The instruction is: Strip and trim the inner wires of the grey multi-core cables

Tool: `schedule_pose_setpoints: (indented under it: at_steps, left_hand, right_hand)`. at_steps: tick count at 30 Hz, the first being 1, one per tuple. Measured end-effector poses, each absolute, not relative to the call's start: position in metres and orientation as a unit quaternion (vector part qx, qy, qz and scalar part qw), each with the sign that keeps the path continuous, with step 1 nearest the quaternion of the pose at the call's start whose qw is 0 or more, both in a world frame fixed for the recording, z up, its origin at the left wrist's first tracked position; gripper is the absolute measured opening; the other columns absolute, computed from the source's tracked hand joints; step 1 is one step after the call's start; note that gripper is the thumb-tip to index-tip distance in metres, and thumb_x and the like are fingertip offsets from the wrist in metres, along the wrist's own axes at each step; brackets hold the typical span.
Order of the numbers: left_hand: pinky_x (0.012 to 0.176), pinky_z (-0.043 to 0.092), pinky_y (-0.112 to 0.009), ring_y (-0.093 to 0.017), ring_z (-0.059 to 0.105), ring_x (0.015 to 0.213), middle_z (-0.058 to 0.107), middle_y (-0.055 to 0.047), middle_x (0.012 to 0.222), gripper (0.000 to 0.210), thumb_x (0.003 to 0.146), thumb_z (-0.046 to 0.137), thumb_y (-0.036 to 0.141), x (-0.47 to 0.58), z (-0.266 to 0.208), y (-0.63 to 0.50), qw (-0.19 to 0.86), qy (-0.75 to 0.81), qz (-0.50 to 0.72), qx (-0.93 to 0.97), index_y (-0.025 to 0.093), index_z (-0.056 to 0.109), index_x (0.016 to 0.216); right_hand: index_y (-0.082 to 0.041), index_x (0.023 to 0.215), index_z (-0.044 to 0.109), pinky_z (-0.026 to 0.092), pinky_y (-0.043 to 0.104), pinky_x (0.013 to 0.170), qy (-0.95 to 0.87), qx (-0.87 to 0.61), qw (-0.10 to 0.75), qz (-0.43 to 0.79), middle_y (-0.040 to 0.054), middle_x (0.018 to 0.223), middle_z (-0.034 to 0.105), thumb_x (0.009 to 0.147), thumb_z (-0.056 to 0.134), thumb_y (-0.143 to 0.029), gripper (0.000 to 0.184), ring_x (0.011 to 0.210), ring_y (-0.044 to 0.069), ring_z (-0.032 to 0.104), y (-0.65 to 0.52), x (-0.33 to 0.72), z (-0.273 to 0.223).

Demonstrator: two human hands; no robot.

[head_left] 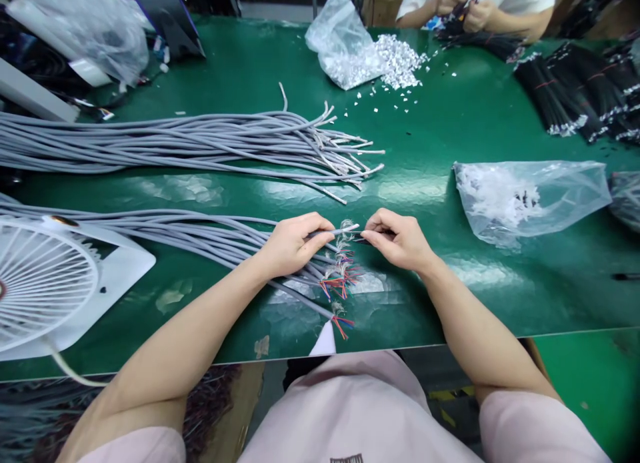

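Cable (pixel 345 230) held; shirt print (pixel 347 459) illegible.

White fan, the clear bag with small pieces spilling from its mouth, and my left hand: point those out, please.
White fan (pixel 55 284): head view, on its round front grille.
Clear bag (pixel 341 31): head view, on its plastic wall.
Left hand (pixel 294 246): head view, on its back.

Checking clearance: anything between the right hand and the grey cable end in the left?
Nothing visible blocks it. The right hand is close by the tip of the grey cable in the left hand; contact is unclear. Stripped cable ends with coloured wires lie nearer the body.
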State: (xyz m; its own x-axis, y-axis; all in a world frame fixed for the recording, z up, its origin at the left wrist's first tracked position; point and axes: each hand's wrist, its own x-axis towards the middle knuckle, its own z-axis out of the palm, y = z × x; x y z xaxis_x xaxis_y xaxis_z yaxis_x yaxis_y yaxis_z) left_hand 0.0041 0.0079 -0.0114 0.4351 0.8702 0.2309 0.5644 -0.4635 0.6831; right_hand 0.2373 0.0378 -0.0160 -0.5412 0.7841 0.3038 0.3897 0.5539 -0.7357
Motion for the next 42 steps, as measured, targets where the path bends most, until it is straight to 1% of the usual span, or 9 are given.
schedule_pose_setpoints:
  at_steps: [5, 8, 11, 14, 20, 27, 33, 39, 42]
  left_hand:
    - [0.072, 0.043, -0.023, -0.013, 0.061, 0.077, 0.068, -0.003, 0.085, 0.029, 0.094, 0.044, 0.034, 0.007, -0.023, 0.013, 0.235, 0.461, 0.276, 0.81, 0.016, 0.067, 0.093]
    - [0.072, 0.043, -0.024, -0.014, 0.062, 0.078, 0.069, -0.003, 0.085, 0.032, 0.094, 0.042, 0.035, 0.009, -0.024, 0.015, 0.235, 0.488, 0.287, 0.79, 0.016, 0.066, 0.088]
    - [0.069, 0.042, -0.024, -0.014, 0.062, 0.075, 0.069, -0.003, 0.082, 0.034, 0.093, 0.04, 0.035, 0.009, -0.021, 0.016, 0.245, 0.495, 0.289, 0.782, 0.016, 0.066, 0.084]
    - [0.068, 0.042, -0.025, -0.014, 0.062, 0.074, 0.069, -0.003, 0.08, 0.036, 0.093, 0.039, 0.037, 0.008, -0.02, 0.016, 0.254, 0.498, 0.277, 0.782, 0.016, 0.066, 0.082]
    - [0.067, 0.041, -0.025, -0.015, 0.062, 0.073, 0.069, -0.003, 0.079, 0.036, 0.093, 0.039, 0.038, 0.008, -0.02, 0.014, 0.236, 0.496, 0.253, 0.796, 0.016, 0.066, 0.082]
    - [0.066, 0.041, -0.024, -0.015, 0.062, 0.071, 0.069, -0.003, 0.077, 0.036, 0.093, 0.038, 0.037, 0.009, -0.019, 0.013, 0.227, 0.49, 0.237, 0.807, 0.017, 0.067, 0.083]
    - [0.065, 0.042, -0.024, -0.014, 0.061, 0.07, 0.069, -0.003, 0.076, 0.037, 0.092, 0.037, 0.038, 0.007, -0.018, 0.013, 0.241, 0.48, 0.246, 0.807, 0.017, 0.067, 0.082]
    - [0.068, 0.045, -0.022, -0.013, 0.061, 0.071, 0.069, -0.003, 0.078, 0.036, 0.092, 0.039, 0.038, 0.003, -0.016, 0.016, 0.336, 0.447, 0.265, 0.785, 0.015, 0.066, 0.082]
    - [0.072, 0.047, -0.022, -0.014, 0.063, 0.076, 0.071, -0.003, 0.083, 0.035, 0.091, 0.043, 0.038, 0.002, -0.017, 0.018, 0.383, 0.44, 0.267, 0.767, 0.014, 0.067, 0.087]
  right_hand:
    - [-0.018, 0.073, 0.059, 0.035, 0.02, 0.046, -0.809, -0.269, 0.367, 0.371, -0.0022, 0.061, 0.057, 0.083, 0.063, -0.029, 0.015, 0.049, 0.007, 0.045, 0.02, 0.232, 0.001]
    - [-0.019, 0.072, 0.059, 0.035, 0.021, 0.047, -0.796, -0.326, 0.4, 0.317, -0.0015, 0.063, 0.058, 0.084, 0.062, -0.028, 0.015, 0.05, 0.008, 0.046, 0.02, 0.24, 0.008]
    - [-0.019, 0.071, 0.056, 0.031, 0.022, 0.046, -0.814, -0.413, 0.347, 0.215, -0.0037, 0.057, 0.053, 0.083, 0.06, -0.025, 0.014, 0.045, 0.007, 0.04, 0.031, 0.252, 0.006]
    - [-0.019, 0.072, 0.055, 0.031, 0.022, 0.048, -0.846, -0.431, 0.275, 0.149, -0.0043, 0.054, 0.052, 0.084, 0.058, -0.026, 0.014, 0.045, 0.008, 0.042, 0.037, 0.258, 0.0]
    - [-0.02, 0.074, 0.053, 0.028, 0.023, 0.05, -0.871, -0.424, 0.224, 0.104, -0.0032, 0.056, 0.056, 0.086, 0.054, -0.029, 0.015, 0.047, 0.01, 0.047, 0.032, 0.251, -0.002]
    - [-0.019, 0.074, 0.053, 0.027, 0.023, 0.051, -0.877, -0.409, 0.216, 0.133, -0.0032, 0.058, 0.055, 0.086, 0.054, -0.028, 0.015, 0.048, 0.009, 0.046, 0.031, 0.245, -0.005]
    - [-0.019, 0.074, 0.055, 0.03, 0.023, 0.051, -0.854, -0.394, 0.263, 0.217, -0.0046, 0.056, 0.052, 0.085, 0.056, -0.028, 0.015, 0.047, 0.008, 0.041, 0.035, 0.241, -0.013]
    - [-0.018, 0.072, 0.056, 0.032, 0.022, 0.048, -0.827, -0.353, 0.303, 0.315, -0.0049, 0.057, 0.05, 0.083, 0.06, -0.028, 0.016, 0.047, 0.007, 0.039, 0.037, 0.236, -0.015]
    - [-0.018, 0.071, 0.058, 0.033, 0.021, 0.047, -0.8, -0.308, 0.336, 0.391, -0.0033, 0.059, 0.053, 0.082, 0.065, -0.03, 0.017, 0.05, 0.008, 0.043, 0.032, 0.241, -0.007]
